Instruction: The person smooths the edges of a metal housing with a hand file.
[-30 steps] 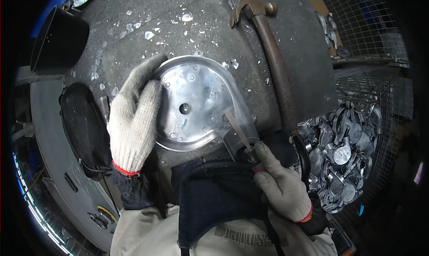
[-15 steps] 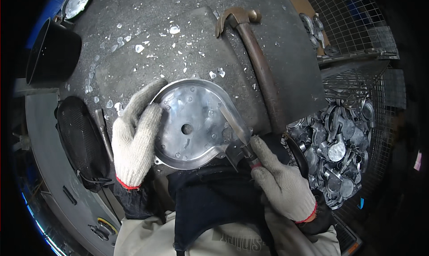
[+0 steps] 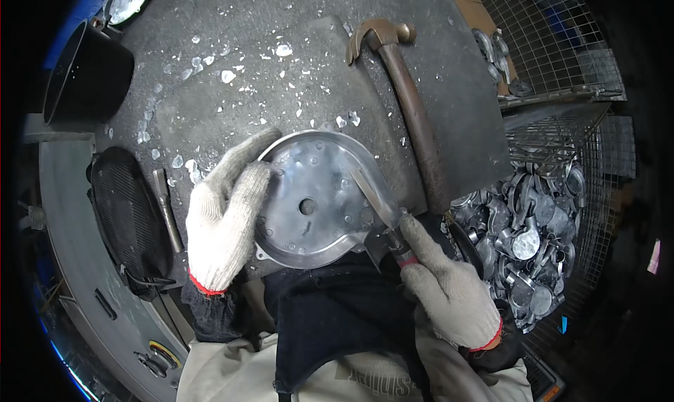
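A round, shallow cast-metal housing [image 3: 323, 184] with a hole in its middle and a spout-like corner at lower right lies at the near edge of the bench. My left hand [image 3: 228, 219], in a white knit glove, grips its left rim, fingers over the outer edge and thumb toward the inner face. My gloved right hand [image 3: 449, 282] is closed around the handle of a knife [image 3: 378, 200]. Its narrow blade reaches over the right inner wall of the housing; whether it touches the metal I cannot tell. A claw hammer [image 3: 414, 110] rests on the mat beyond.
Metal flakes [image 3: 228, 76] are scattered over the dark bench. A black bucket [image 3: 88, 75], a black mesh pouch [image 3: 126, 212] and a flat chisel [image 3: 167, 209] are on the left. To the right, a wire basket [image 3: 597, 163] is heaped with castings [image 3: 526, 244].
The housing and both hands have shifted slightly right in the picture, as have the hammer and bench. My hold on the housing and knife looks the same.
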A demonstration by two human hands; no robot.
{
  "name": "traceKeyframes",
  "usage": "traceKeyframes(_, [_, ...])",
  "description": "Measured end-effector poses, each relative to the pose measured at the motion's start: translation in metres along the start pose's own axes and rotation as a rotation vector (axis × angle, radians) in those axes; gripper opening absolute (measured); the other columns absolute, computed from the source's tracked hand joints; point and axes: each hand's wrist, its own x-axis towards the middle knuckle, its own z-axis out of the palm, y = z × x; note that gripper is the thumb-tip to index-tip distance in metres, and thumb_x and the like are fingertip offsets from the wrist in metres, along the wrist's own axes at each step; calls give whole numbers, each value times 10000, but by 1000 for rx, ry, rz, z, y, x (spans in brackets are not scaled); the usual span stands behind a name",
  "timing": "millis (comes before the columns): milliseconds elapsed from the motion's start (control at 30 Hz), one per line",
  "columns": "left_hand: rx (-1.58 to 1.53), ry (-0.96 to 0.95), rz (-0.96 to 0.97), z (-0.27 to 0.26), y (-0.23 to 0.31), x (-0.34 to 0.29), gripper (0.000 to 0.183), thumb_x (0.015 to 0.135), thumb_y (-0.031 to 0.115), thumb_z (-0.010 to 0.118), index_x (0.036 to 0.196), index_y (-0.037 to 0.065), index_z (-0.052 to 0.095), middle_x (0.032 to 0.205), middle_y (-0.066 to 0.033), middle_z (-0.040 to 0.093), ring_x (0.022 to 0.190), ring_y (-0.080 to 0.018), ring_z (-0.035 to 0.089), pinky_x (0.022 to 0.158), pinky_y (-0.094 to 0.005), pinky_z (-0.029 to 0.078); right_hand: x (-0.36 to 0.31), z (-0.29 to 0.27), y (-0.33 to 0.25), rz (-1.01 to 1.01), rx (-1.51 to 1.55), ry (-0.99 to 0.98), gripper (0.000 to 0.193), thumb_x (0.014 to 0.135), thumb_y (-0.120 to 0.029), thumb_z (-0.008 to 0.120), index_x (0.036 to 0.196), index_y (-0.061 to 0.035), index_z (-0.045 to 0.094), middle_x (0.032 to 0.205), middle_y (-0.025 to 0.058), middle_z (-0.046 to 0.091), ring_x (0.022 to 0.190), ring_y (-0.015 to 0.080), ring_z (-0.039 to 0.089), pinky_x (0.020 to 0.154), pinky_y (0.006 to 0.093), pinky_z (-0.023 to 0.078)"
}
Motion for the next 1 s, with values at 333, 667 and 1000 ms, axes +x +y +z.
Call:
traceKeyframes(333, [-55, -120, -2, 0, -6, 1, 493, 1077, 129, 578, 1533, -59, 576, 1353, -161, 710, 1206, -169, 653, 1094, -317, 493, 19, -5, -25, -57, -1, 73, 634, 1086, -324, 592, 1661, -94, 456, 1097, 183, 804, 895, 247, 791, 890, 359, 602])
traceKeyframes(667, [-143, -166, -69, -5, -7, 7, 496, 1097, 164, 577, 1528, -82, 569, 1371, -164, 702, 1269, -188, 638, 1123, -330, 475, 23, -10, -18, -54, -46, 8, 640, 1115, -383, 551, 1675, -108, 407, 1202, 266, 766, 1153, 444, 736, 1008, 454, 586])
traceKeyframes(1000, [-186, -264, -43, -21, -8, 14, 467, 1108, 182, 581, 1492, -84, 595, 1437, -177, 681, 1330, -202, 614, 1166, -345, 456, 25, -14, -46, -133, -248, -141, 607, 1073, -297, 656, 1638, -136, 500, 1212, 198, 791, 1159, 313, 778, 1006, 364, 578])
